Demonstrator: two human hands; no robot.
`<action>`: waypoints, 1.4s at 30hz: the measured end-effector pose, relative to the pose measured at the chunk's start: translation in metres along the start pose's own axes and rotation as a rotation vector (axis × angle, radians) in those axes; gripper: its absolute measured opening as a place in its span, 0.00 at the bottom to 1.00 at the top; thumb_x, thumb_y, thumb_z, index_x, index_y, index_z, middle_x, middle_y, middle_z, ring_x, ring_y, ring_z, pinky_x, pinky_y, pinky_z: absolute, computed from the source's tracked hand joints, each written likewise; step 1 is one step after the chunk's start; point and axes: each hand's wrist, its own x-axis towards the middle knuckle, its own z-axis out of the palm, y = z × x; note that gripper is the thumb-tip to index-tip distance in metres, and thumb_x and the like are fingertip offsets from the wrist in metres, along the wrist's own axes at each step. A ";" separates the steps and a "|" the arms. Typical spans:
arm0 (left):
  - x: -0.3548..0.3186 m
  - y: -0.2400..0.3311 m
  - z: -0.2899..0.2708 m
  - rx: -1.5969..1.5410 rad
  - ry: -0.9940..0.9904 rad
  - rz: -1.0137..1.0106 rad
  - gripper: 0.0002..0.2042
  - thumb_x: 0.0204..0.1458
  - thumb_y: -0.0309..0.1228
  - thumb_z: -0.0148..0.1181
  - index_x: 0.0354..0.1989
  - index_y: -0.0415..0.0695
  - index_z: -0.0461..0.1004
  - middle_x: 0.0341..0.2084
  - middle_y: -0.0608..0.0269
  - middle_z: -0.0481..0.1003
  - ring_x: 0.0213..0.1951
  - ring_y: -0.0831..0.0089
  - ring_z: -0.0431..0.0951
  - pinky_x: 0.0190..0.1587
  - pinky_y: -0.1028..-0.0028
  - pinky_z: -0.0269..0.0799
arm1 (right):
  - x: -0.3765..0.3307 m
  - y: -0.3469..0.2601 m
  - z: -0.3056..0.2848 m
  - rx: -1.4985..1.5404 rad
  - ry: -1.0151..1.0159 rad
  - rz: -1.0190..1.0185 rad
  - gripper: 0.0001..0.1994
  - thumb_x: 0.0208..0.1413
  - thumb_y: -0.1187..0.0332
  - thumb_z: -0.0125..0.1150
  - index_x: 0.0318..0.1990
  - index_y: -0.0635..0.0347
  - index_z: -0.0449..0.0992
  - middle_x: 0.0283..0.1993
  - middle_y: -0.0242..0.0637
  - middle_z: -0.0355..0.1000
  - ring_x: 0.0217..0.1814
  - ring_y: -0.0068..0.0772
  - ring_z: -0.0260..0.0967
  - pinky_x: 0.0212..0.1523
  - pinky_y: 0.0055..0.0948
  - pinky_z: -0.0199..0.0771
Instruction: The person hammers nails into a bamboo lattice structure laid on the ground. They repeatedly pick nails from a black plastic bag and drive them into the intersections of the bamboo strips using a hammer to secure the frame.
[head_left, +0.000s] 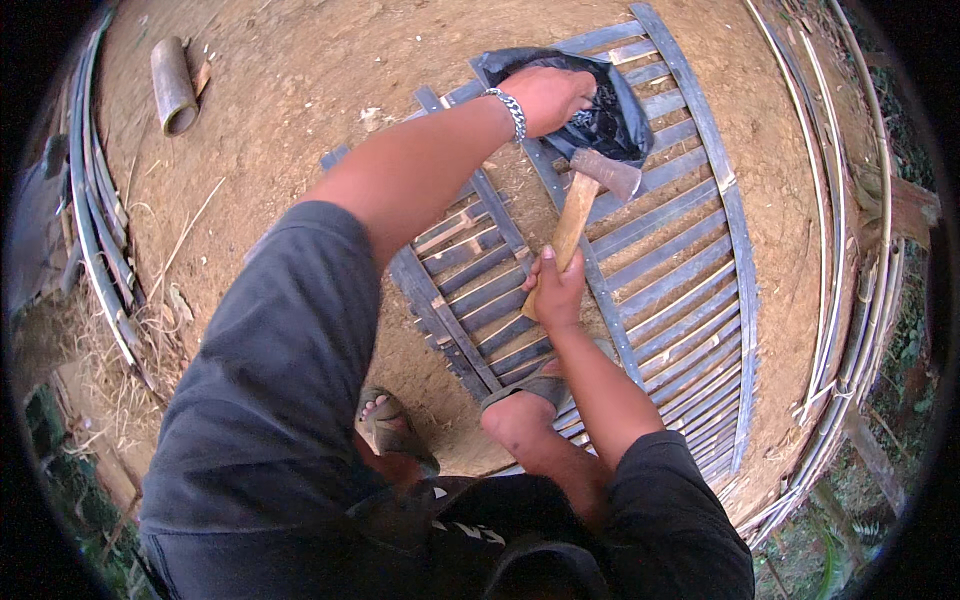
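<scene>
My left hand (555,100), with a chain bracelet at its wrist, is over the mouth of a black plastic bag (632,110). Its fingers are bunched and point down; what they pinch, if anything, is hidden. Small shiny pieces (582,118) show inside the bag, too small to name surely. In my right hand (560,290) is a hatchet (573,215), gripped low on its wooden handle, with the worn metal head by the bag's near edge. Below both hands lies a slatted bamboo panel (665,240), its dark strips crossing longer rails; the bag rests on its far end.
A second, smaller slatted section (470,265) lies left of the panel. One sandaled foot (395,425) stands on bare soil (290,100); my other leg (525,420) is over the slats. A bamboo tube (173,85) lies far left. Long bamboo strips (95,210) and poles (870,290) border both sides.
</scene>
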 end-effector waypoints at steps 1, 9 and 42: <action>-0.006 0.006 -0.009 -0.075 -0.044 0.007 0.09 0.62 0.36 0.58 0.41 0.43 0.76 0.37 0.52 0.81 0.40 0.46 0.81 0.44 0.54 0.77 | 0.001 0.001 -0.002 -0.010 -0.001 -0.004 0.09 0.71 0.66 0.54 0.48 0.61 0.64 0.27 0.31 0.68 0.22 0.22 0.67 0.23 0.27 0.71; -0.200 -0.030 -0.076 -0.560 -0.156 -0.743 0.11 0.54 0.35 0.71 0.42 0.42 0.84 0.30 0.58 0.83 0.35 0.77 0.83 0.38 0.70 0.77 | 0.001 0.000 0.003 0.048 -0.020 0.066 0.08 0.72 0.68 0.52 0.51 0.59 0.62 0.27 0.31 0.65 0.21 0.22 0.64 0.23 0.27 0.71; -0.355 -0.029 0.008 -0.093 0.525 -0.443 0.05 0.51 0.28 0.70 0.33 0.43 0.80 0.33 0.58 0.78 0.36 0.57 0.78 0.39 0.60 0.70 | -0.066 -0.001 0.043 -0.792 -0.492 -0.013 0.14 0.67 0.63 0.61 0.53 0.59 0.70 0.29 0.32 0.71 0.28 0.20 0.70 0.28 0.28 0.71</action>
